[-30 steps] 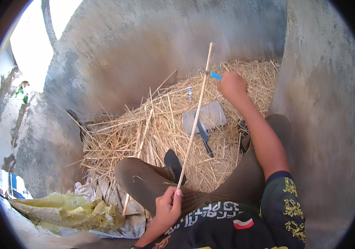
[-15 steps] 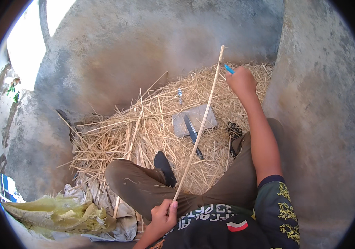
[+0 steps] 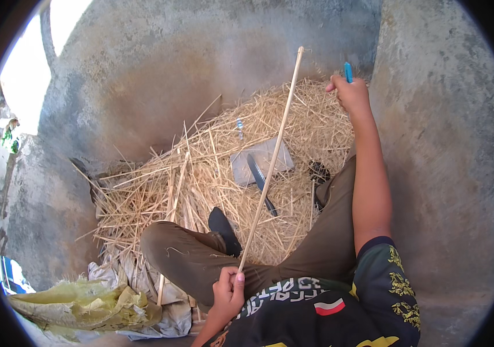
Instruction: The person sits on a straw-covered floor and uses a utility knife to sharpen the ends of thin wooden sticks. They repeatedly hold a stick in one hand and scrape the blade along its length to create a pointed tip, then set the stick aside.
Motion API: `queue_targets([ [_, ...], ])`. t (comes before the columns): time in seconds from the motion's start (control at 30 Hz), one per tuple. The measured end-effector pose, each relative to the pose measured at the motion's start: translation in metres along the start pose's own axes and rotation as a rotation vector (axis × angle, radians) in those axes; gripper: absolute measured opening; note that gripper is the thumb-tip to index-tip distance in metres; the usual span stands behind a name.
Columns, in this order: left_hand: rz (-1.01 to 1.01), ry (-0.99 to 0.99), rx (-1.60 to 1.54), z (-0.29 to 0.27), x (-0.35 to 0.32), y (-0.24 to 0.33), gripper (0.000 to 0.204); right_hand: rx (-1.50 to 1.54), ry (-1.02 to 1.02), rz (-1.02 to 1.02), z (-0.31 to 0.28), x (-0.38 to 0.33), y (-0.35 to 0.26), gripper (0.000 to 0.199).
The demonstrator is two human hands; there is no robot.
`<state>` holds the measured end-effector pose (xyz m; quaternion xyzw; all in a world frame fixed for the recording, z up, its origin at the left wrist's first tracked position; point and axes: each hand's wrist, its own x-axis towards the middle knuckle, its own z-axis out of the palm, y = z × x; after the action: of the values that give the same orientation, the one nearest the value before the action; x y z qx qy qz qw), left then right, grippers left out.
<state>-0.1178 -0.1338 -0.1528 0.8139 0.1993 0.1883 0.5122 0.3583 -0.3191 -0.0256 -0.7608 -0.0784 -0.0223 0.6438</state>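
Observation:
My left hand is closed around the lower end of a long, thin peeled stick, close to my lap. The stick slants up and away to the right, its far end in the air in front of the wall. Off to the right of that far end, my right hand grips a slim blue tool. Only its blue part shows above the fist, so its exact kind is unclear. Below the stick, a dark-bladed knife rests partly on a flat grey block.
Straw-like shavings cover the ground before my crossed legs. A concrete wall curves behind, and another wall rises on the right. A torn yellowish sack lies at lower left. A small clear bottle-like item sits on the shavings.
My right hand has moved away from the stick, up and to the right, and the blue tool now points upward. My left hand keeps its hold on the stick.

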Motion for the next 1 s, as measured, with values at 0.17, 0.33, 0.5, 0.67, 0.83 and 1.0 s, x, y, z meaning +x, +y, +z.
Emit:
queue_targets([
  [0.17, 0.034, -0.115, 0.105, -0.003, -0.001, -0.010, 0.017, 0.749, -0.227, 0.133, -0.008, -0.005, -0.012, 0.042],
  [0.33, 0.093, -0.093, 0.182, 0.004, 0.001, -0.016, 0.016, 0.708, -0.147, 0.124, -0.003, -0.009, -0.015, 0.041],
  [0.5, 0.153, -0.059, 0.238, 0.008, 0.002, -0.009, 0.015, 0.683, -0.151, 0.014, 0.001, -0.009, -0.009, 0.022],
  [0.67, 0.158, -0.046, 0.241, 0.010, 0.001, -0.013, 0.015, 0.708, -0.137, 0.018, -0.001, -0.006, -0.004, 0.023],
  [0.83, 0.166, -0.023, 0.244, 0.011, 0.002, -0.018, 0.014, 0.732, -0.115, 0.053, 0.003, -0.004, -0.007, 0.028],
  [1.0, 0.190, -0.028, 0.276, 0.009, 0.001, -0.016, 0.014, 0.764, -0.014, 0.075, 0.000, 0.001, -0.002, 0.025],
])
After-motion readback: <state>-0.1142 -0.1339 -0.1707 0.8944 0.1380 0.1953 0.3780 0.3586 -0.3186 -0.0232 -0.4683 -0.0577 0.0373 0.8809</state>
